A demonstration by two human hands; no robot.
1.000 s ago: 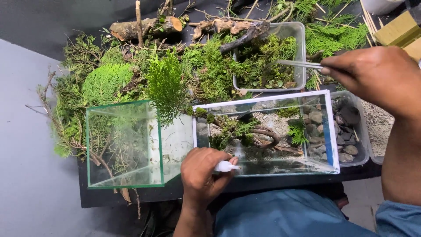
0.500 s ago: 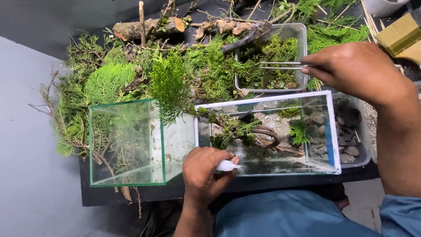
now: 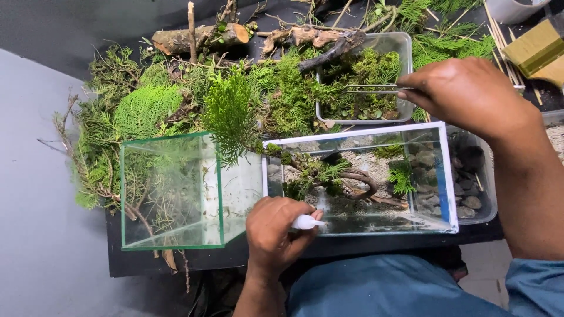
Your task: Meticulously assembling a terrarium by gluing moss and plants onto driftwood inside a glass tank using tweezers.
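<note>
Greenery (image 3: 176, 111) of moss, fern sprigs and cedar-like fronds covers most of the dark table (image 3: 176, 264), hiding its top; branches and a short log (image 3: 200, 38) lie along the far edge, partly buried. An empty glass tank (image 3: 170, 194) stands at the near left, its far wall hard to read against the plants behind. Just beside it, touching at the corner, is the planted glass tank (image 3: 358, 176), holding pale gravel, curved driftwood (image 3: 358, 179), small green plants and grey stones; reflections blur its near floor. Beyond it sits a clear plastic tray of moss (image 3: 376, 88), and at the right a tray of dark stones (image 3: 470, 182), half hidden behind the tank and the forearm.

The right hand (image 3: 470, 97) hovers over the moss tray, fingers pressed together around metal tweezers (image 3: 376, 89) whose tips reach into the moss; whether they grip anything cannot be told. The left hand (image 3: 276, 229), at the planted tank's near wall, curls its fingers around a small white nozzle-tipped bottle (image 3: 306, 222), mostly hidden in the fist, its tip pointing right.
</note>
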